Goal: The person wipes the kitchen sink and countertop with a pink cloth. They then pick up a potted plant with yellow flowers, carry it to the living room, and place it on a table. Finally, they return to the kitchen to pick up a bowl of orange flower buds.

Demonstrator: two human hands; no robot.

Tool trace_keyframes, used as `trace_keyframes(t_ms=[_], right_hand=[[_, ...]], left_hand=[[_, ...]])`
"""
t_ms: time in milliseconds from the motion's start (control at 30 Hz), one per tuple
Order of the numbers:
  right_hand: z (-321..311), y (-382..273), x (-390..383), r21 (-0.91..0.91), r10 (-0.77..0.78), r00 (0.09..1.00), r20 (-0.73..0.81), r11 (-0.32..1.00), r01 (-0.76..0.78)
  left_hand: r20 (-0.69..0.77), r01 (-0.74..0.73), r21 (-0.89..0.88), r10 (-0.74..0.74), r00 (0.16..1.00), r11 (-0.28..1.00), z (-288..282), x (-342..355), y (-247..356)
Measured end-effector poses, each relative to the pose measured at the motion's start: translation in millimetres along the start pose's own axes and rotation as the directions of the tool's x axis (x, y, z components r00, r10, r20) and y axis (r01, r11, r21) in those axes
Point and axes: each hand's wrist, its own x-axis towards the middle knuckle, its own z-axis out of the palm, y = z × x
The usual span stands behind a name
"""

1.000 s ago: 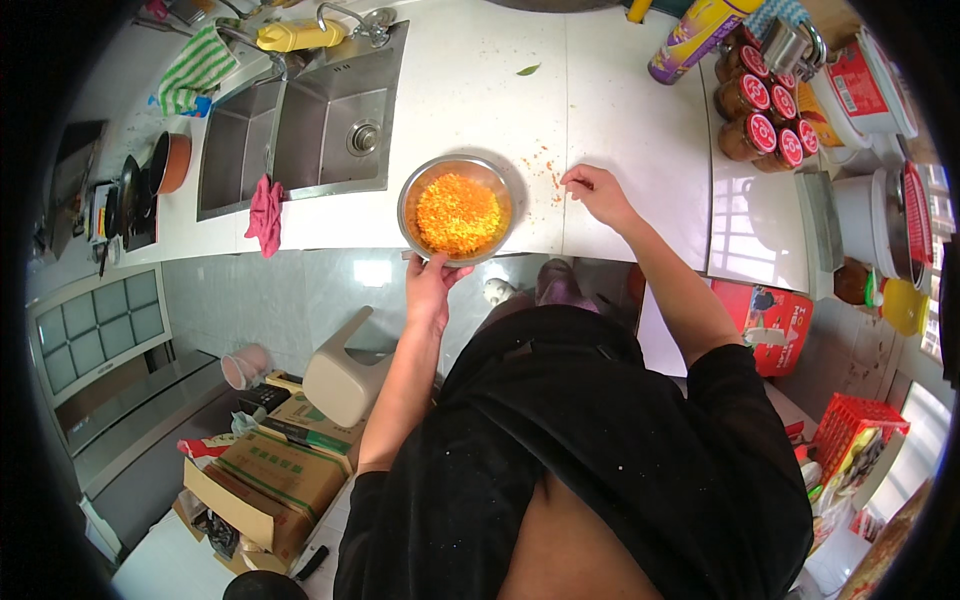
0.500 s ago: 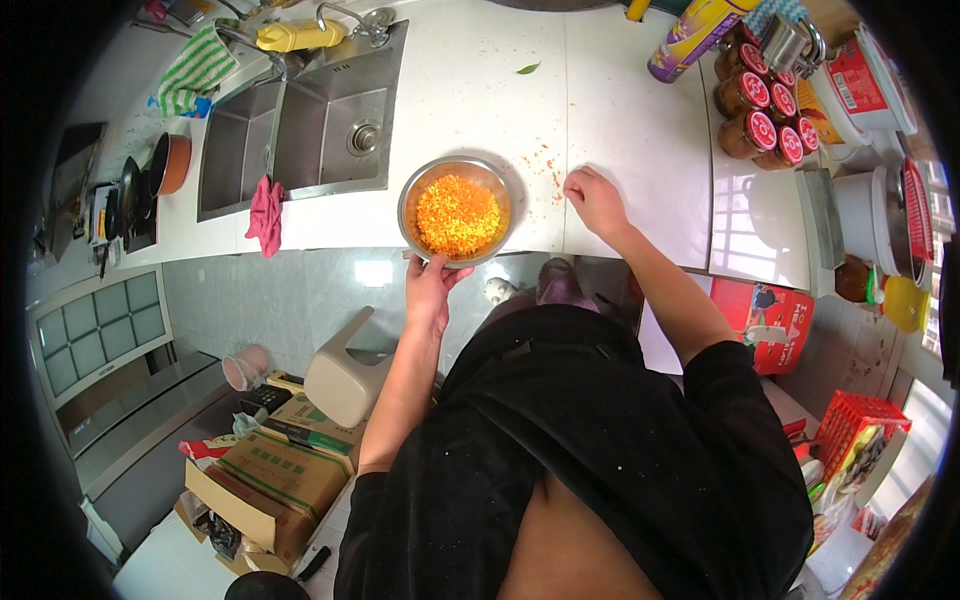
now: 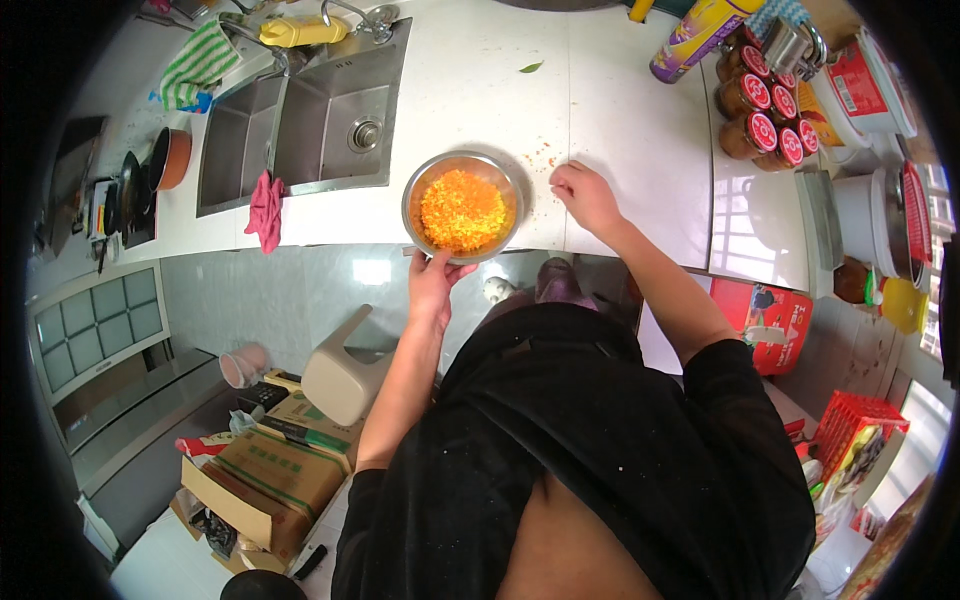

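Note:
My left hand (image 3: 432, 285) grips the near rim of a round metal bowl (image 3: 515, 190) at the front edge of the counter. Finely chopped orange and yellow bits (image 3: 463, 212) fill much of the bowl. Right of it, my right hand (image 3: 588, 196) is low over the white counter, its fingers curled and pressed together. Whatever the fingertips may hold is too small to make out. Loose orange crumbs (image 3: 541, 160) lie scattered between the bowl and this hand, some partly covered by it.
A double steel sink (image 3: 335, 130) lies to the left, with a pink cloth (image 3: 265, 212) over its front edge. A green leaf (image 3: 531, 68) rests farther back. Lidded jars (image 3: 748, 135) and a purple-yellow can (image 3: 697, 42) stand at the right. Behind me are a stool (image 3: 340, 380) and cardboard boxes (image 3: 270, 470).
My right hand has moved slightly left and back, nearer the bowl. Fewer crumbs show beside it. The bowl sits slightly farther right and back, still in my left hand.

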Motion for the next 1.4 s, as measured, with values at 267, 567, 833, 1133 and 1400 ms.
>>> trace_keyframes(t_ms=[267, 567, 833, 1133, 1400], right_hand=[[8, 23, -14, -0.041, 0.000, 1.000, -0.028, 0.999, -0.001], [13, 20, -13, -0.166, -0.205, 0.972, -0.113, 0.969, 0.185], [10, 17, -7, 0.083, 0.039, 0.998, -0.054, 0.996, -0.034], [12, -72, 13, 0.409, -0.228, 0.973, 0.029, 0.891, 0.196], [8, -54, 16, 0.467, -0.072, 0.993, 0.098, 0.884, 0.018]], left_hand=[[0.001, 0.002, 0.001, -0.002, 1.000, 1.000, -9, 3, -4], [-0.013, 0.005, 0.004, -0.005, 1.000, 1.000, -8, 3, -2], [-0.018, 0.007, -0.020, -0.007, 1.000, 1.000, -11, 3, -3], [0.013, 0.007, -0.022, -0.007, 1.000, 1.000, -9, 3, -2], [0.000, 0.011, -0.018, -0.011, 1.000, 1.000, -5, 1, 2]])
